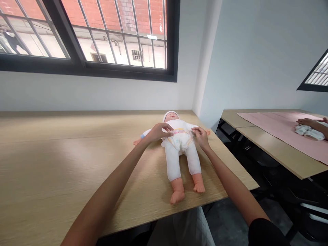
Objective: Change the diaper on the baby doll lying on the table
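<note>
On its back on the wooden table lies a baby doll (pixel 171 163) in white, with a cap on its head and its bare feet toward me. A white diaper (pixel 181 140) with a coloured waistband is wrapped around its hips. At the diaper's left side, my left hand (pixel 158 132) pinches the waist edge between thumb and fingers. My right hand (pixel 201 136) is closed in a pinch at the opposite side of the waistband. The small bit between those right fingertips looks like the diaper's edge.
The doll's table (pixel 77 164) runs along the wall under a barred window (pixel 115 30). Across a gap to the right, another table (pixel 276 150) carries a pink mat (pixel 271 124). Another person's hand (pixel 307 122) rests there by a patterned white cloth (pixel 309 132).
</note>
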Motion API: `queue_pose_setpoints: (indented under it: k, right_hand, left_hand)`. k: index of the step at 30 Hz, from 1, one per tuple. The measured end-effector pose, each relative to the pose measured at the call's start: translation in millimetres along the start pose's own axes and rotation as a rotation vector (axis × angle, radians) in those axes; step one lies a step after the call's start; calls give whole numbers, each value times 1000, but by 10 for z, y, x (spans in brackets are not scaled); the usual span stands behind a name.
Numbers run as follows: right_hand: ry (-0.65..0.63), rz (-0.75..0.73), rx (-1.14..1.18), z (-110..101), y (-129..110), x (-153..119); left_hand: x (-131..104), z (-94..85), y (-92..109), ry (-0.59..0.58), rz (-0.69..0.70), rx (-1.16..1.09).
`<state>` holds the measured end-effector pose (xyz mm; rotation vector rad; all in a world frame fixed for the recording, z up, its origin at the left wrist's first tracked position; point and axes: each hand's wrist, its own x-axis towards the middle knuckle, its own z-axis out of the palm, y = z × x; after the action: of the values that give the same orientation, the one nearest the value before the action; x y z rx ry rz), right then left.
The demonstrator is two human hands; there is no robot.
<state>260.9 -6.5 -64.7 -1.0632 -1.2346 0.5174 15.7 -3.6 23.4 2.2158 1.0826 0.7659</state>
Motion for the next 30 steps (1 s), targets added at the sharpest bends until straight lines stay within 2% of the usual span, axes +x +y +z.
queue_pose_setpoints:
  k: [10, 23, 27, 30]
  right_hand:
    - [11, 6, -33, 0, 30, 1]
    - [-168, -92, -94, 41, -91, -79]
    - [-121, -36, -33, 36, -29, -37]
    - [-56, 52, -78, -6, 61, 2]
  left_hand:
    - [25, 30, -43, 27, 27, -1]
    - [5, 60, 15, 29, -10, -24]
    - [-12, 20, 39, 34, -15, -2]
    - [-9, -43, -23, 101, -156, 115]
